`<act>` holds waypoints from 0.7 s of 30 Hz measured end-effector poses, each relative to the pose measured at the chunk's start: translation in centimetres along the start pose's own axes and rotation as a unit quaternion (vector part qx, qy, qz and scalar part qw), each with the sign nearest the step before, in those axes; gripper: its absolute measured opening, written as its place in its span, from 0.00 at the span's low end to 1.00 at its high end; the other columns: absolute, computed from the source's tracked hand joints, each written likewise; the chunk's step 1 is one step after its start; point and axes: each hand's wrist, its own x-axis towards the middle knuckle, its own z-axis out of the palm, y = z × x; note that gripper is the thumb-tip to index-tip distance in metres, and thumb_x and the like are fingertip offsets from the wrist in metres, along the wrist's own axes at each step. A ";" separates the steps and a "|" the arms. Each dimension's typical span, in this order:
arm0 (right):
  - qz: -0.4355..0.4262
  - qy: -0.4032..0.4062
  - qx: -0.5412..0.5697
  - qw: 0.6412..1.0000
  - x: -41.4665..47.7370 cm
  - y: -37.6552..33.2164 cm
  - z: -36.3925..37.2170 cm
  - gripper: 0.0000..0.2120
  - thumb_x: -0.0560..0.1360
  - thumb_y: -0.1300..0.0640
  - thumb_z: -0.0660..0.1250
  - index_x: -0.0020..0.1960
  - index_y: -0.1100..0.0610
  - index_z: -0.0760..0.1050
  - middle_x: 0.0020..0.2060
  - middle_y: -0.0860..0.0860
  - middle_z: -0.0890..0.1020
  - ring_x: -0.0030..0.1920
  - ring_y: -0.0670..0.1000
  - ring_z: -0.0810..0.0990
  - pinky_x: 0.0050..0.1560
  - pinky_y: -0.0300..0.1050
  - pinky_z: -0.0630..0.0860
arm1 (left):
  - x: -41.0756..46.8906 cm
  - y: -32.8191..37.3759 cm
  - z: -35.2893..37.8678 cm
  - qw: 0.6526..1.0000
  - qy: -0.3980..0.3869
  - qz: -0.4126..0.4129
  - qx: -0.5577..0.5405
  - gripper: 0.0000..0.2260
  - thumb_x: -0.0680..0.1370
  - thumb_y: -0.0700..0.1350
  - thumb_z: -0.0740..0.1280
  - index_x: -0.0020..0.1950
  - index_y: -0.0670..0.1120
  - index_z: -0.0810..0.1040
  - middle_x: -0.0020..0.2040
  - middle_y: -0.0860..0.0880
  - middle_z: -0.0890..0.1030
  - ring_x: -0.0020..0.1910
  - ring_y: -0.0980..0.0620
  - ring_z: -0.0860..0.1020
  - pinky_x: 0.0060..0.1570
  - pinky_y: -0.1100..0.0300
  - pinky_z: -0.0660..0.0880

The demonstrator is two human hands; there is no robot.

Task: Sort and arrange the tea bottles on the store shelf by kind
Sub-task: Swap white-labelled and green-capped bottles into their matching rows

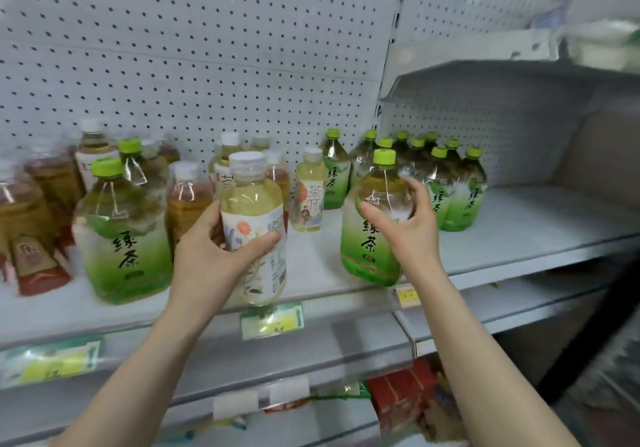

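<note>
Gripping a pale white-capped tea bottle (254, 224) with the left hand (211, 249), thumb across the flowered label and the other fingers (207, 218) wrapped behind the left side; bottle lifted in front of the shelf's front edge (346, 311), upright, long axis vertical with the cap up, tilted a little to the left at the top. Reaching with the right hand (408, 228) to a large green-capped green tea bottle (375, 224) standing upright near the front edge of the shelf; fingers spread and curved around its clear shoulder, thumb on the front, fingertips on the right side, touching but not fully closed. Standing behind to the right, a cluster of green-capped bottles (446, 183); at the left, another large green tea bottle (121, 235) and brown tea bottles (38, 218); between, a small illustrated bottle (310, 193).
</note>
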 end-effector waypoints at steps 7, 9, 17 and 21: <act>0.019 -0.012 -0.024 0.999 5.7 5.3 2.4 0.34 0.67 0.46 0.79 0.68 0.42 0.67 0.66 0.40 0.72 0.67 0.47 0.70 0.69 0.56 0.69 | 4.5 -1.5 2.8 1.000 -0.006 -0.001 0.012 0.31 0.65 0.45 0.79 0.67 0.53 0.75 0.51 0.61 0.83 0.49 0.67 0.81 0.46 0.68 0.77; 0.023 -0.021 -0.016 0.999 6.9 6.3 3.5 0.36 0.68 0.45 0.77 0.71 0.43 0.64 0.70 0.41 0.68 0.69 0.48 0.67 0.70 0.57 0.66 | 5.5 -2.1 3.3 1.000 -0.006 -0.006 0.019 0.33 0.65 0.47 0.80 0.68 0.54 0.74 0.53 0.62 0.83 0.51 0.67 0.80 0.49 0.66 0.76; -0.106 -0.110 -0.248 0.957 12.0 7.9 5.3 0.40 0.71 0.37 0.70 0.77 0.48 0.60 0.74 0.50 0.64 0.73 0.51 0.59 0.71 0.49 0.59 | 6.1 -3.4 5.4 0.997 0.043 -0.033 0.055 0.33 0.62 0.51 0.79 0.67 0.55 0.74 0.48 0.70 0.81 0.48 0.71 0.79 0.40 0.76 0.74; -0.115 -0.159 -0.270 0.943 14.2 7.9 5.1 0.41 0.72 0.41 0.71 0.78 0.54 0.60 0.75 0.52 0.65 0.75 0.54 0.61 0.73 0.52 0.59 | 5.8 -3.6 6.1 0.994 0.083 -0.053 0.056 0.34 0.62 0.49 0.79 0.67 0.57 0.74 0.51 0.62 0.82 0.48 0.70 0.79 0.46 0.66 0.77</act>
